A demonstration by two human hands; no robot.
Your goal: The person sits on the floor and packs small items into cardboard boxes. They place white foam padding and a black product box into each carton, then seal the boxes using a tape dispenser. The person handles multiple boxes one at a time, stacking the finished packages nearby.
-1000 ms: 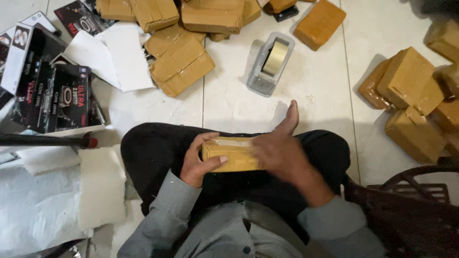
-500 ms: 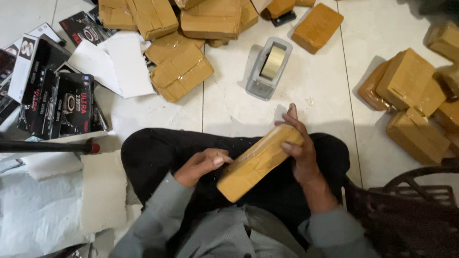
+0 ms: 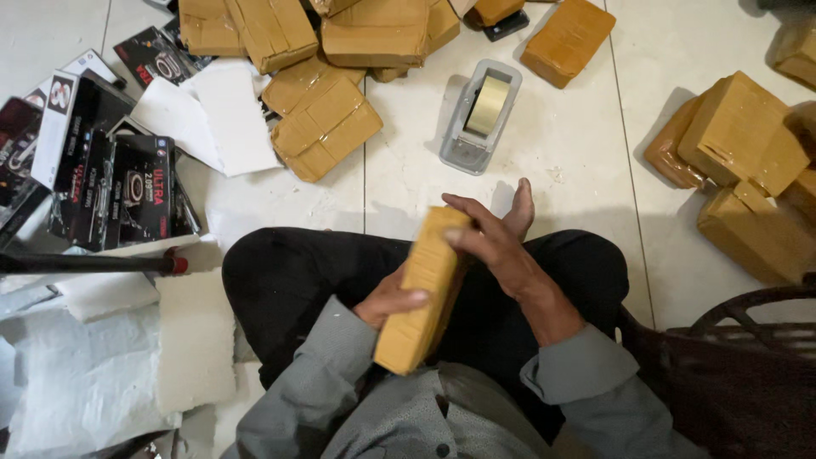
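Both hands grip one brown taped parcel [image 3: 425,293], held on end over the lap of the seated person, its long side running from near the chest up toward the knees. Left hand [image 3: 387,302] closes around the parcel's lower left edge, thumb across the face, which seems to steady it from below. Right hand [image 3: 489,242] wraps over the upper end with fingers curled across the top corner, apparently pressing the brown wrap flat there.

Just beyond the crossed legs, on the tiled floor, stands a grey tape dispenser [image 3: 480,119] with its roll facing the person, within easy reach. Finished-looking brown parcels lie in a pile [image 3: 327,102] ahead and another group [image 3: 739,161] to the right, apart from the dark printed product boxes [image 3: 110,187] stacked at the left. White foam sheets [image 3: 127,357] lie beside the left knee.
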